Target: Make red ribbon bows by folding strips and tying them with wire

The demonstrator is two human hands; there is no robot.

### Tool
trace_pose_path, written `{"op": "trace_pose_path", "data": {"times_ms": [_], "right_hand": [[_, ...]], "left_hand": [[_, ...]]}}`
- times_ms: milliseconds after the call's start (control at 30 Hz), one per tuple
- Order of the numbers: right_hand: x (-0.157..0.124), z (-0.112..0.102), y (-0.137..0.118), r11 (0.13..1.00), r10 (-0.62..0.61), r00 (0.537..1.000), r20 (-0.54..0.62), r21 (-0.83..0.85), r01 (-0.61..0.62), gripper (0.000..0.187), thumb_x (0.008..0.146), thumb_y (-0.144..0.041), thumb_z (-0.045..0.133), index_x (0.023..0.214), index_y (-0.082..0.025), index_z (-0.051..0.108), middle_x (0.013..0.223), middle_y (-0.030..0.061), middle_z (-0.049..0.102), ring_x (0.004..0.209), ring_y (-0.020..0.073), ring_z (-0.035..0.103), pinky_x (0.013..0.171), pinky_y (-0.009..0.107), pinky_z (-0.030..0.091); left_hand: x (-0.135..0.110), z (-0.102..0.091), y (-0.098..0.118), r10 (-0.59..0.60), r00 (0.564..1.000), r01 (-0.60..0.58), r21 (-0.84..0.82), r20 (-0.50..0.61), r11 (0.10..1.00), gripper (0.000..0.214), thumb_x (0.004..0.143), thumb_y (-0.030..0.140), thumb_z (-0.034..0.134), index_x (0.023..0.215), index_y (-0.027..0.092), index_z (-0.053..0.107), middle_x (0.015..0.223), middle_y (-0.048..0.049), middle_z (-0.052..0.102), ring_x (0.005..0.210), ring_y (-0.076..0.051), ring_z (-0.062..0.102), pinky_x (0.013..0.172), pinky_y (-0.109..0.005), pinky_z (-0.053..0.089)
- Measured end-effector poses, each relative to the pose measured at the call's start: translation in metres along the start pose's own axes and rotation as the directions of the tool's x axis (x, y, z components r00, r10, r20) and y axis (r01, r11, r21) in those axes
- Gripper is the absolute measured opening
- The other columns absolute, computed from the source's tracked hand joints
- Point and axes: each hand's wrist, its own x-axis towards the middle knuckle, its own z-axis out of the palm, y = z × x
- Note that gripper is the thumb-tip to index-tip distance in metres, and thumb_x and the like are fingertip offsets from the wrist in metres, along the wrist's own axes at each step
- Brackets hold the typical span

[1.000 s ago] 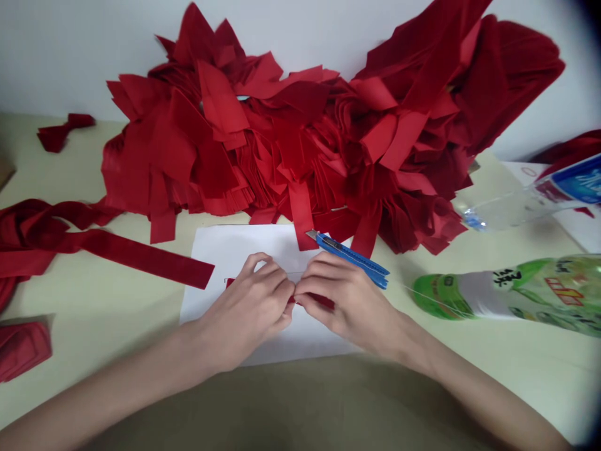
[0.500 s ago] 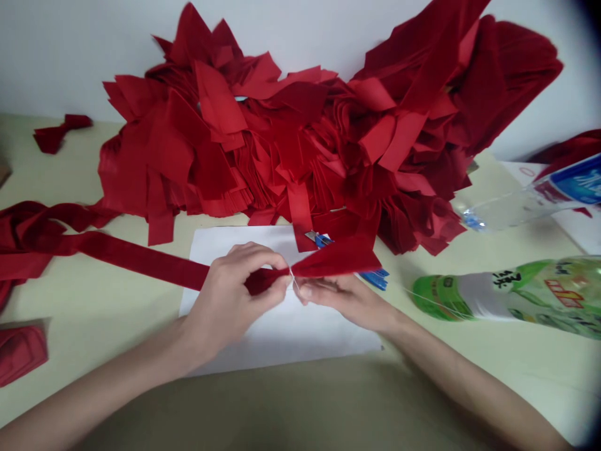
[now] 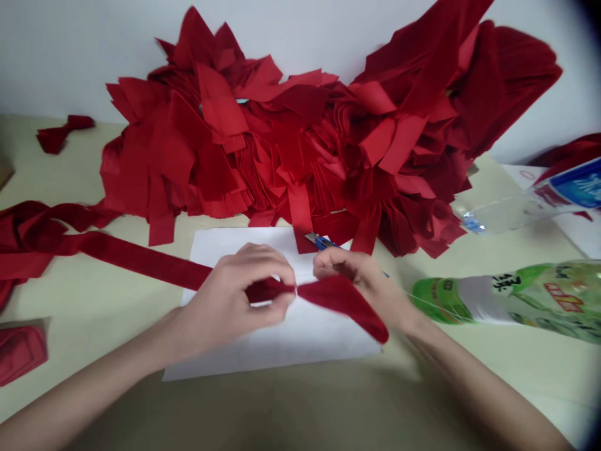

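Note:
My left hand (image 3: 244,291) pinches a long red velvet ribbon (image 3: 145,260) where it is gathered narrow. White thread (image 3: 296,290) crosses the gather at the fingertips. Past the pinch, the ribbon's loose end (image 3: 345,300) fans out and droops to the right. Behind that end, my right hand (image 3: 361,279) is closed with its fingers curled; what they hold, if anything, is hidden. Just beyond its fingers lies a blue utility knife (image 3: 322,242), partly covered by the hand. A sheet of white paper (image 3: 263,341) lies under both hands.
A tall heap of cut red fabric strips (image 3: 282,144) stands against the wall. On the right lie a green-labelled bottle (image 3: 479,299), with thread around it, and a clear bottle (image 3: 511,210). More red ribbon (image 3: 37,232) is bunched at the left, above a folded red piece (image 3: 21,354).
My right hand has moved up and to the right, away from the pinch and toward the knife. The ribbon's loose end has swung downward. My left hand keeps its pinch.

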Motion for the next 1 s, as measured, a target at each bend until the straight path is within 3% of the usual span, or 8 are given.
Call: {"op": "trace_pose_path", "data": {"times_ms": [133, 233, 400, 500, 600, 733, 833, 1000], "right_hand": [[-0.005, 0.006, -0.007, 0.996, -0.051, 0.996, -0.070, -0.077, 0.046, 0.013, 0.087, -0.021, 0.046, 0.074, -0.019, 0.047, 0.061, -0.0048, 0.038, 0.052, 0.0073, 0.035, 0.046, 0.019, 0.033], [-0.009, 0.002, -0.013, 0.968, -0.124, 0.967, -0.222, -0.242, 0.069, 0.011, 0.088, -0.021, 0.046, 0.078, -0.019, 0.049, 0.060, -0.0048, 0.036, 0.051, 0.0075, 0.034, 0.047, 0.021, 0.032], [0.000, -0.014, 0.000, 0.926, -0.078, 0.956, -0.282, -0.375, -0.035, 0.010, 0.088, -0.023, 0.047, 0.081, -0.018, 0.051, 0.059, -0.0046, 0.040, 0.051, 0.0083, 0.036, 0.048, 0.022, 0.032], [0.002, -0.016, 0.008, 0.919, -0.040, 0.979, -0.200, -0.391, -0.043, 0.011, 0.088, -0.022, 0.045, 0.079, -0.018, 0.050, 0.060, -0.0041, 0.042, 0.051, 0.0084, 0.038, 0.049, 0.022, 0.032], [-0.001, -0.017, 0.004, 0.894, -0.094, 0.969, -0.228, -0.448, -0.018, 0.010, 0.088, -0.022, 0.045, 0.080, -0.019, 0.049, 0.061, -0.0036, 0.043, 0.050, 0.0084, 0.039, 0.048, 0.022, 0.033], [-0.005, -0.023, -0.003, 0.839, -0.182, 0.912, -0.367, -0.542, -0.050, 0.010, 0.089, -0.025, 0.045, 0.082, -0.019, 0.050, 0.062, -0.0020, 0.047, 0.049, 0.0089, 0.041, 0.047, 0.022, 0.035], [-0.003, -0.027, 0.000, 0.755, -0.229, 0.895, -0.383, -0.650, -0.084, 0.012, 0.089, -0.026, 0.045, 0.081, -0.018, 0.051, 0.063, -0.0006, 0.050, 0.049, 0.0095, 0.044, 0.045, 0.022, 0.034], [0.000, -0.026, 0.007, 0.669, -0.234, 0.904, -0.358, -0.734, -0.118, 0.013, 0.089, -0.025, 0.045, 0.081, -0.017, 0.052, 0.061, -0.0009, 0.051, 0.049, 0.0096, 0.046, 0.042, 0.022, 0.029]], "left_hand": [[0.002, -0.003, -0.015, -0.169, 0.962, 0.211, 0.194, -0.216, 0.958, 0.007, 0.076, 0.015, 0.055, 0.074, 0.021, 0.057, 0.076, 0.0005, 0.066, 0.073, -0.016, 0.059, 0.071, -0.032, 0.046], [0.004, -0.002, -0.022, -0.070, 0.996, 0.084, 0.296, -0.059, 0.951, 0.008, 0.075, 0.014, 0.054, 0.071, 0.020, 0.058, 0.070, 0.0011, 0.064, 0.071, -0.016, 0.058, 0.078, -0.036, 0.044], [0.005, -0.003, -0.009, 0.069, 0.978, -0.080, 0.051, 0.199, 0.995, 0.011, 0.077, 0.012, 0.054, 0.070, 0.020, 0.058, 0.066, 0.0030, 0.061, 0.067, -0.012, 0.056, 0.081, -0.032, 0.046], [0.006, -0.011, -0.009, -0.095, 0.995, 0.095, -0.015, -0.026, 0.995, 0.007, 0.078, 0.018, 0.057, 0.072, 0.020, 0.060, 0.073, 0.0021, 0.065, 0.070, -0.013, 0.060, 0.073, -0.028, 0.049], [0.007, -0.019, -0.021, -0.249, 0.945, 0.269, 0.073, -0.210, 0.960, 0.006, 0.077, 0.022, 0.057, 0.073, 0.020, 0.061, 0.076, 0.0008, 0.067, 0.069, -0.015, 0.061, 0.063, -0.027, 0.049], [0.010, -0.025, -0.026, -0.096, 0.990, 0.070, 0.239, 0.099, 0.968, 0.010, 0.075, 0.017, 0.055, 0.068, 0.021, 0.061, 0.064, 0.0026, 0.062, 0.063, -0.014, 0.056, 0.068, -0.030, 0.047], [0.011, -0.029, -0.020, -0.030, 0.963, 0.001, 0.104, 0.268, 0.995, 0.011, 0.074, 0.016, 0.055, 0.066, 0.022, 0.061, 0.064, 0.0037, 0.061, 0.062, -0.012, 0.056, 0.068, -0.028, 0.047], [0.013, -0.042, -0.030, -0.262, 0.949, 0.273, 0.042, -0.174, 0.961, 0.007, 0.075, 0.027, 0.061, 0.073, 0.022, 0.066, 0.077, 0.0014, 0.069, 0.070, -0.015, 0.063, 0.064, -0.024, 0.050]]}}
